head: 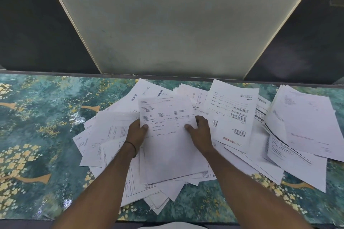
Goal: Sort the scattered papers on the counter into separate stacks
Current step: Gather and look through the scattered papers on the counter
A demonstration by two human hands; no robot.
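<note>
The left hand (pixel 136 132) and the right hand (pixel 200 132) each pinch a side edge of one white printed sheet (pixel 167 147), thumbs on its top face and the other fingers hidden underneath. A thin dark band (pixel 131 145) circles the left wrist. The sheet is held roughly level in the middle of the view, just above the heap, with its printed text toward the far end. Whether more sheets are caught beneath it cannot be told.

Around and under the sheet, loose white papers (pixel 104 135) lie fanned and overlapping at many angles. A looser overlapping bundle (pixel 305 122) sits at the right end, and no squared-off stacks show yet. All of it rests on a counter (pixel 37 117) covered in glossy teal material patterned with gold blossoms. Behind the counter stands a pale panel (pixel 176 24) between dark surfaces.

The paper is probably very light, thin and floppy, and it would sag if held by one corner. Sheets likely slide easily over each other and over the shiny cover, and edges could crease or tear. A light hold on two opposite edges looks safest.

No tray, box or folder shows; the papers lie directly on the counter.
</note>
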